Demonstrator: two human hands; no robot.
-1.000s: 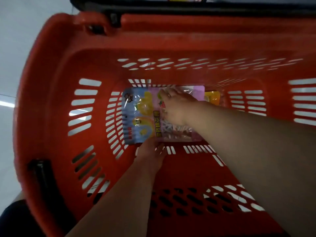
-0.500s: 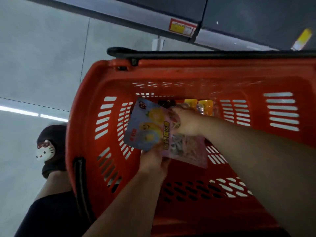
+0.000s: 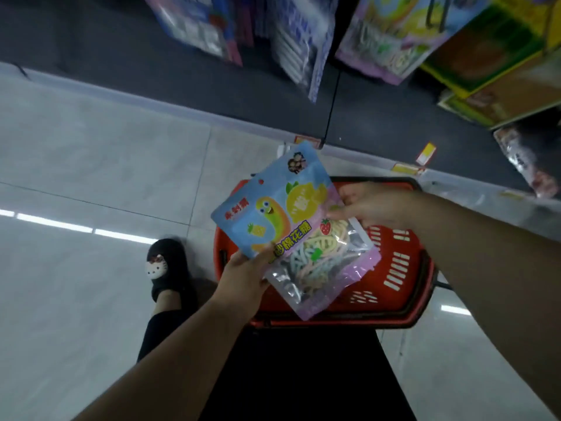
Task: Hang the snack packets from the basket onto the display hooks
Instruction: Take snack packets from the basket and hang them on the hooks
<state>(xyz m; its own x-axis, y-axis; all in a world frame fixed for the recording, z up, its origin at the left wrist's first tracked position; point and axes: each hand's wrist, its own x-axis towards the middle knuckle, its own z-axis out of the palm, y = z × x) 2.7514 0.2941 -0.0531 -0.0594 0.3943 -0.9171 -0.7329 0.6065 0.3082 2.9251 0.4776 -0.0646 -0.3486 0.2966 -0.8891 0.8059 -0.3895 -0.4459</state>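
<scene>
While both hands (image 3: 243, 271) grip a packet (image 3: 291, 226), hanging packets (image 3: 394, 34) crowd above

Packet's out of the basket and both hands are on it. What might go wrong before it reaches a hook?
1. The snack packet is held only at its edges by the left hand and right hand; it may slip and fall.
2. The hanging packets crowd the display; pushing in could knock one loose.
3. The basket sits on the floor right below, an easy trip.
</scene>
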